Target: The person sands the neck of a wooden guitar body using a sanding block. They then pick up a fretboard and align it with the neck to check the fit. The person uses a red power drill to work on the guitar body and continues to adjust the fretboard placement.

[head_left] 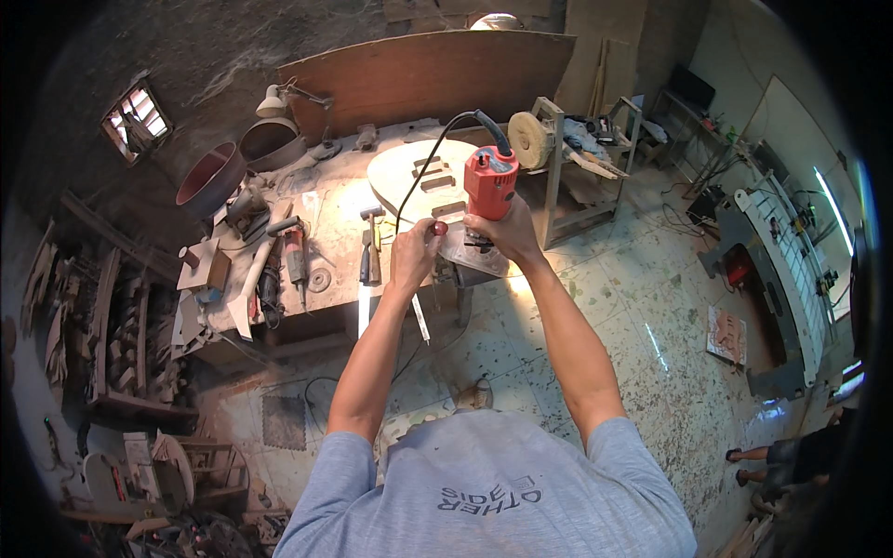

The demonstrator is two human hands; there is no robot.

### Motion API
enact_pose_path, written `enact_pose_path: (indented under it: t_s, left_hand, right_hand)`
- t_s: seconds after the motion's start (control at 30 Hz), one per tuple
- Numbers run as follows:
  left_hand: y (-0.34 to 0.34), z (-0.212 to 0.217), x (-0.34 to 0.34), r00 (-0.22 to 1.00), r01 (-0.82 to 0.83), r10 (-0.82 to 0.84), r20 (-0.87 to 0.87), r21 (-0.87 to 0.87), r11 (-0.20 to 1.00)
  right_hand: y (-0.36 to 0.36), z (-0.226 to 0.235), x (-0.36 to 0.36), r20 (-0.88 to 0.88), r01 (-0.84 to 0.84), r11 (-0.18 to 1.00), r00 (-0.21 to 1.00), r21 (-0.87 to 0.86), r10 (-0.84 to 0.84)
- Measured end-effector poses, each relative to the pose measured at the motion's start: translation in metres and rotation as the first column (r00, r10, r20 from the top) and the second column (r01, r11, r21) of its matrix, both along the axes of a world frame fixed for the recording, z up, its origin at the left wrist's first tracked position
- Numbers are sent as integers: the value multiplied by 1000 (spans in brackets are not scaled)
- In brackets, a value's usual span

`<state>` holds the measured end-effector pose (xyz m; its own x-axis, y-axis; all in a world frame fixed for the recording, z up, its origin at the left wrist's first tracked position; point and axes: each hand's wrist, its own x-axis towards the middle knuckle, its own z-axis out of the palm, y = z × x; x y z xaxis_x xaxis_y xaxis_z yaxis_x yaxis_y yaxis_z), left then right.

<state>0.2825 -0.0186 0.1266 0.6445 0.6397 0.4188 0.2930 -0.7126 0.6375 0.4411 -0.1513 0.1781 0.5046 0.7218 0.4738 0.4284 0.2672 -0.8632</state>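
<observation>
A red router (pixel 490 181) stands at the near right edge of the workbench, its black cord looping up and over to the left. My right hand (pixel 512 237) is wrapped around the lower part of its body. The red ball knob (pixel 440 228) on its base is gripped by my left hand (pixel 414 253). Beneath both hands, the clear base plate (pixel 465 249) lies at the near edge of a pale round wooden board (pixel 393 179). Several rectangular slots are cut in that board. The router's bit is hidden.
Left of the board on the workbench (pixel 337 206) lie a hammer (pixel 374 216), a red power tool (pixel 295 253) and scraps. A wooden stand (pixel 551 200) with a round wheel is at right. Wood racks (pixel 112 316) line the left; another person's legs (pixel 767 454) show at lower right.
</observation>
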Motion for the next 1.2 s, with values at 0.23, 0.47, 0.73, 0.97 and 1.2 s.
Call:
enact_pose_path:
  t_s: [0.23, 0.47, 0.73, 0.97, 1.2]
  left_hand:
    - [5, -4, -2, 1000, 7, -7, 15, -5, 1000]
    - [13, -4, 6, 998, 58, -57, 20, -70, 996]
    - [24, 1, 16, 1000, -4, 4, 11, -63, 998]
    - [36, 2, 25, 998, -16, 11, -60, -96, 995]
    - [44, -4, 32, 997, -11, 13, 71, -36, 999]
  right_hand:
    - [3, 4, -5, -5, -2, 1000, 1000, -17, 2]
    - [8, -1, 3, 1, 26, 1000, 1000, 8, -26]
    - [26, 1, 9, -8, 21, 999, 1000, 49, -21]
    - [37, 0, 19, -65, 49, 998, 997, -42, -52]
    - [54, -9, 31, -45, 59, 998, 997, -31, -61]
